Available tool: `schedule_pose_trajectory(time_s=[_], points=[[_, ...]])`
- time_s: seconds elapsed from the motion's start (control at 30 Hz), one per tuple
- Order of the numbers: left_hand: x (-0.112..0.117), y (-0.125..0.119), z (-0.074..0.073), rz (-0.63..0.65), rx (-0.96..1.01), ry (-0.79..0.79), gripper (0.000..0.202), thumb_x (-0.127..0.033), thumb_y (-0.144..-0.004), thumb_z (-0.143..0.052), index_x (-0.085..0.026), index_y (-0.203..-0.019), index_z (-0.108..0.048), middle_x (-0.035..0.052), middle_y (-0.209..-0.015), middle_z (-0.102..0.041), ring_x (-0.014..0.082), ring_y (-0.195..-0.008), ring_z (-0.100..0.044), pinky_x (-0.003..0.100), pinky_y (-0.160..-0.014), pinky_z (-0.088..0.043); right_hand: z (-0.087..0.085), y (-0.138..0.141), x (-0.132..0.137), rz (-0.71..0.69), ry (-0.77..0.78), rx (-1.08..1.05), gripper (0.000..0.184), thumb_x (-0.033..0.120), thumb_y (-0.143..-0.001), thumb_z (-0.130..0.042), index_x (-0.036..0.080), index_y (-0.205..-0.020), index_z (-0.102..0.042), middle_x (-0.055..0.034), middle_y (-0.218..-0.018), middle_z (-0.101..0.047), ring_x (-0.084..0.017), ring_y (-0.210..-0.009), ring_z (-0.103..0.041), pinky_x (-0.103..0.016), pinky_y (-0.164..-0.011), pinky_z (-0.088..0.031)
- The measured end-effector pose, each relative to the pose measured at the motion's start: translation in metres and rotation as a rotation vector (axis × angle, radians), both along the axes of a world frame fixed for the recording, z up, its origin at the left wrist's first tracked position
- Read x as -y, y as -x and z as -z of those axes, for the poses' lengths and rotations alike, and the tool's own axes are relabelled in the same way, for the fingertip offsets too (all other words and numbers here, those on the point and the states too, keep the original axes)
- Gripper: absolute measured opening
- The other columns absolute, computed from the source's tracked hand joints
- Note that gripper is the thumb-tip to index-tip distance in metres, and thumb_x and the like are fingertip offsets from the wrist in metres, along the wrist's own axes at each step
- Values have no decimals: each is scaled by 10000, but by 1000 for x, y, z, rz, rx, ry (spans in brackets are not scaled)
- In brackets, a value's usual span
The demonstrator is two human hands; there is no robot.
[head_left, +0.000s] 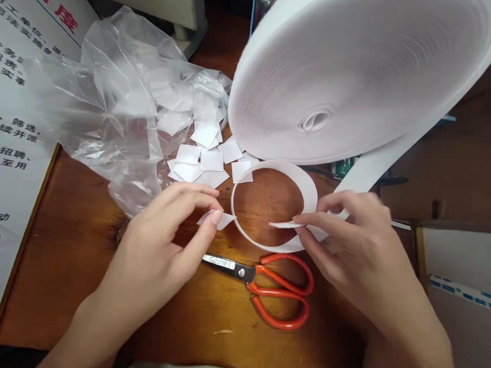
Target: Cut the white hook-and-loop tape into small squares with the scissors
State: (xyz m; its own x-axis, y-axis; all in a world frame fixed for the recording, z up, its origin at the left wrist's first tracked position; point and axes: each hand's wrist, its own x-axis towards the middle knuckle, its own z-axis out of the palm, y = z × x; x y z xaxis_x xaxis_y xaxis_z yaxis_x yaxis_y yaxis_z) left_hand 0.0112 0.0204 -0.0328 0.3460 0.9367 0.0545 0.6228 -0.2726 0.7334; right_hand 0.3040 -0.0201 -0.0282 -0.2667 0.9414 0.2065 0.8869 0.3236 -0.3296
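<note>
My left hand (174, 229) pinches a small white square piece (224, 221) between thumb and index finger. Opposite it, my right hand (345, 232) has its thumb and fingertips closed on the white tape (284, 225), whose end points toward the left hand. From there the tape curls in a loop (310, 189) over the table and runs up to a big, wound white tape roll (356, 75). Below both hands lie scissors (247, 273) with orange handles, touched by neither hand; the left hand hides their blade tip.
Several cut white squares (212, 161) are scattered beyond my left hand. Behind them, a crumpled clear plastic bag (119, 102) holds more. A printed white board (9, 195) borders the wooden table (64, 241) on the left. A pale machine base (167, 7) stands at the back.
</note>
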Motion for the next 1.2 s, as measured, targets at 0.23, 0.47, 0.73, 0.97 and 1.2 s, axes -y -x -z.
schedule_pose_trajectory(time_s=[0.23,0.47,0.73,0.97,1.2], points=[[3,-7,-17,-3,271,173,130,-199,-1066,-716,-297,-997,-765,-78,-943,-783,95,-855,-722,156,-800,-560,-34,25,-7,-83,29,-286,178,60,-1018,-596,228,-1073,-610,-39,-942,-738,-222,-876,-724,-391,-824,-547],[9,-8,-10,3,468,455,122,-198,-911,-888,-299,-971,-855,-71,-810,-805,76,-702,-730,116,-665,-584,-14,47,-6,-138,260,-404,213,80,-1024,-600,223,-1156,-687,71,-731,-635,-117,-640,-571,-266,-609,-433],[11,-11,-1,-38,466,518,87,-220,-884,-902,-266,-832,-849,-14,-953,-739,66,-704,-654,152,-654,-563,-10,47,-5,-255,356,-565,365,75,-994,-606,247,-1298,-714,40,-879,-815,-143,-682,-695,-301,-663,-535],[13,-17,2,-110,660,734,94,-212,-906,-896,-254,-873,-818,-15,-1056,-840,133,-875,-825,179,-773,-682,-3,49,1,-236,324,-609,406,70,-1055,-585,255,-1403,-684,44,-820,-751,-137,-641,-617,-317,-626,-491],[16,-25,0,-205,680,660,154,-140,-889,-898,-250,-897,-790,-72,-844,-834,60,-753,-798,74,-711,-633,-1,54,6,-148,184,-666,379,96,-1012,-638,118,-1380,-720,-28,-975,-792,-129,-815,-692,-302,-730,-538]])
